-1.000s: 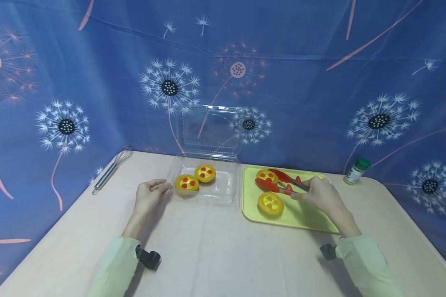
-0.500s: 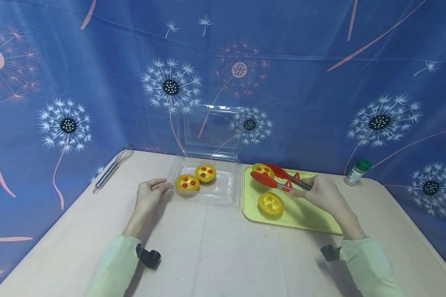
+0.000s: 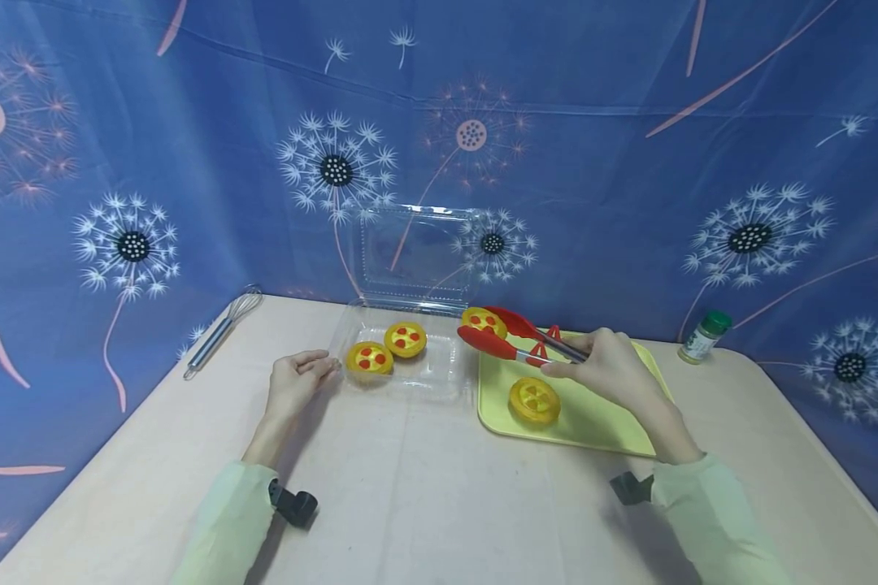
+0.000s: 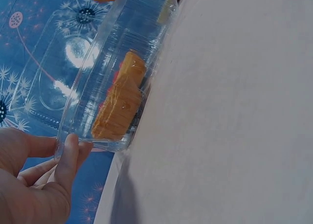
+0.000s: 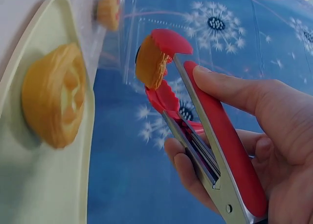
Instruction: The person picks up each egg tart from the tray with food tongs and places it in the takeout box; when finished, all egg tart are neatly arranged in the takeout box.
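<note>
My right hand [image 3: 615, 370] grips red-tipped tongs [image 5: 225, 150]. Between the tong tips an egg tart with red spots [image 5: 149, 62] is held up, above the gap between the tray's left edge and the clear box. With thumb and fingers, my left hand [image 4: 44, 180] pinches the rim of the clear plastic box [image 4: 88, 82] at its near left corner. The box's lid [image 3: 417, 252] stands raised behind it. Two red-spotted tarts, one at the left [image 3: 369, 358] and one behind it [image 3: 406, 339], sit inside. A plain yellow tart [image 3: 534, 400] lies on the yellow tray [image 3: 593, 431].
A whisk [image 3: 223, 333] lies at the table's left edge. Behind the tray's right side stands a green-capped jar [image 3: 705, 337], leaning slightly in view. A blue dandelion-print cloth [image 3: 585, 162] hangs around the back and sides of the table [image 3: 439, 504].
The right hand has lifted the red-spotted tart off the tray with the tongs and carried it left towards the box. The left hand stays at the box's corner.
</note>
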Action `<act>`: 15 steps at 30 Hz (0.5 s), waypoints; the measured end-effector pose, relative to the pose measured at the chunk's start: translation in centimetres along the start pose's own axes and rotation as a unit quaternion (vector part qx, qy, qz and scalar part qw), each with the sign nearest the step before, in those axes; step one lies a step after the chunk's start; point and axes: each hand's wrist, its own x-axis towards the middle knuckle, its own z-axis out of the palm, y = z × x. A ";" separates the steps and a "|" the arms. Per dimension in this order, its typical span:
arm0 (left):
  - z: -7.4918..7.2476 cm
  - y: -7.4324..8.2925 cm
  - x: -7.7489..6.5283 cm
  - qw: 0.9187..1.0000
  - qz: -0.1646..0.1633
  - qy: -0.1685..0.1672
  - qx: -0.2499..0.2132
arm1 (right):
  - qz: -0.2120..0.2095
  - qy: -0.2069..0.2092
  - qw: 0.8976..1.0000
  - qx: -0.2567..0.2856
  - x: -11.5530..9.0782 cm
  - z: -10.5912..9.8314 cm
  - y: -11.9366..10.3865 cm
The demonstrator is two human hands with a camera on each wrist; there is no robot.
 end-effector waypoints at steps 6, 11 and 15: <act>0.0 0.0 0.0 1.000 -0.002 0.000 0.003 | -0.011 -0.010 1.000 0.012 0.8 0.8 -1.5; 0.0 0.0 0.1 1.000 -0.004 -0.001 -0.002 | -0.016 -0.031 0.999 0.014 1.4 1.3 -2.5; 0.0 0.0 0.1 1.000 -0.004 -0.001 0.000 | -0.017 -0.045 0.999 -0.011 2.1 1.6 -3.3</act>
